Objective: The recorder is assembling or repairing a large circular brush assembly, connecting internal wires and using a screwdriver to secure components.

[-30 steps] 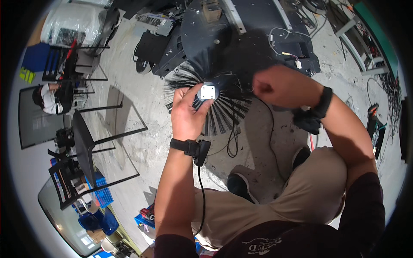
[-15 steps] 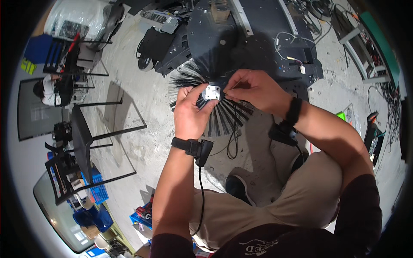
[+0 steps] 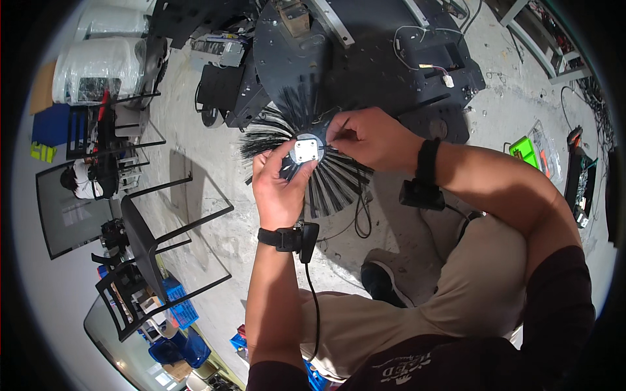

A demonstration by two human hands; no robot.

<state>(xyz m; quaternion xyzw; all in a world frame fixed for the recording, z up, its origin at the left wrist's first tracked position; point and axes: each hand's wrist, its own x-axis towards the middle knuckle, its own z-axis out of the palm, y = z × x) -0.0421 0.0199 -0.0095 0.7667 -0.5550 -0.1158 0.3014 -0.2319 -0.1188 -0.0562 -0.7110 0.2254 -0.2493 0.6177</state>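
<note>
A small silvery metal plate (image 3: 306,150) with rounded corners and several holes faces up at the hub of a round brush (image 3: 329,191). The brush's black bristles fan out below and around it. My left hand (image 3: 277,189) grips the plate from the left, thumb and fingers closed on its edges. Close to the plate's right side, my right hand (image 3: 378,140) is held in a pinch; a thin dark piece shows at its fingertips, too small to name. Each wrist wears a black strap with a small box, the left one trailing a cable.
Beyond the brush lies a large dark machine base (image 3: 365,78) with metal rails and a loose white connector (image 3: 447,81). A black cable loop (image 3: 362,218) rests on the floor. A bright green tray (image 3: 523,153) is at right, a black folding table (image 3: 140,244) at left. Another person (image 3: 85,180) sits far left.
The view has shifted, so the surroundings sit differently in the picture. My left hand keeps its grip on the plate. My right hand stays pinched beside it, slightly turned.
</note>
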